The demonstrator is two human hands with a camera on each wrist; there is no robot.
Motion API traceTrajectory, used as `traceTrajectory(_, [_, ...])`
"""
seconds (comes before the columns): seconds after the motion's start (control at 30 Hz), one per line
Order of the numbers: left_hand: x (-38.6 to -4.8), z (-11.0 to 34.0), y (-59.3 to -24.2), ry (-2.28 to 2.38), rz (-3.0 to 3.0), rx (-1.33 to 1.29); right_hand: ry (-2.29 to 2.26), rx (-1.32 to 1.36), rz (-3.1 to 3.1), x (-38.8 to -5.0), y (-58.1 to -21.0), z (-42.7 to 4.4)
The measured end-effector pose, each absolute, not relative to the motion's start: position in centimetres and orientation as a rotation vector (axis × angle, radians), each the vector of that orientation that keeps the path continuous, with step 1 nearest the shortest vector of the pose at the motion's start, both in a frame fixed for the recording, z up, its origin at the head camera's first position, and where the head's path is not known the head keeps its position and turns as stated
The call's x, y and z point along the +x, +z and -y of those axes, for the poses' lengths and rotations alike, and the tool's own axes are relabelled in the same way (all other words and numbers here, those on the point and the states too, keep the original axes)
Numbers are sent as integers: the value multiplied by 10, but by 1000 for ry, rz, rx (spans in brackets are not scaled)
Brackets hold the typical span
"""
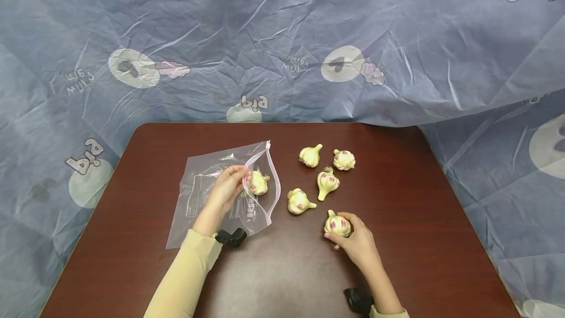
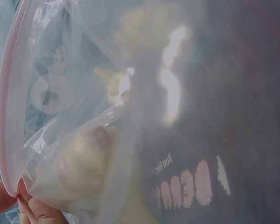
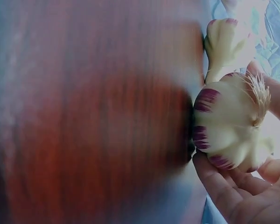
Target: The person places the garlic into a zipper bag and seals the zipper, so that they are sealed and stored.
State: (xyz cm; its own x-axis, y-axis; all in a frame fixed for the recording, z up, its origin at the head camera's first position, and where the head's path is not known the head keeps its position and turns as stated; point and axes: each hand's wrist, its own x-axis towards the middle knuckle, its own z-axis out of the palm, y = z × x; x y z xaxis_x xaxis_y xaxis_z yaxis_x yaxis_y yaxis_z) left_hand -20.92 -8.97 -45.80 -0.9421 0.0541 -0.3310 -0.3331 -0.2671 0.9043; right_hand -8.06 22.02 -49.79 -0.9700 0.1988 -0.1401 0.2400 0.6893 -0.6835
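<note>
A pale yellow fabric sleeve (image 1: 183, 278) on the left arm lies nearest the head camera, with a black wrist-worn device (image 1: 231, 237) at its cuff. The left hand (image 1: 226, 188) pinches the rim of a clear plastic zip bag with a pink closure strip (image 1: 278, 185) between thumb and fingers. The bag lies on the left part of a glossy reddish-brown table (image 1: 419, 239), its mouth gaping toward the right and its closed end toward the left.

The right hand (image 1: 359, 239) holds a rounded cream-yellow garlic bulb with purple streaks (image 1: 337, 225), thumb and fingers curved around its sides. This bulb is right of the bag, at the tabletop or just above it; I cannot tell which. Its long axis runs away from the person, the blunt stem toward the far edge and the straw-coloured root tuft toward the near one. The right wrist view shows plump, smooth lobes with brushed purple patches.

A similar bulb inside the bag (image 1: 259, 184) sits at the mouth, its roots toward the right. Four loose bulbs (image 1: 328, 182) lie between and beyond the hands, stems pointing in different directions.

Large pink block letters on the bag (image 2: 184, 186) are partly hidden, so the whole word is unreadable. On the blue-grey printed cloth (image 1: 247, 28) behind, "Hgii" and "BOO" can be read.
</note>
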Motion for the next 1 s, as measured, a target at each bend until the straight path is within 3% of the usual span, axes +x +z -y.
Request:
traceTrajectory(0.57, [-209,90,-460,2298,-1740,-321,-1310,380,-2850,-104,-460,-229])
traceTrajectory(1.0, [-208,83,-460,2277,-1728,-298,-1613,186,-2745,-156,-423,-185])
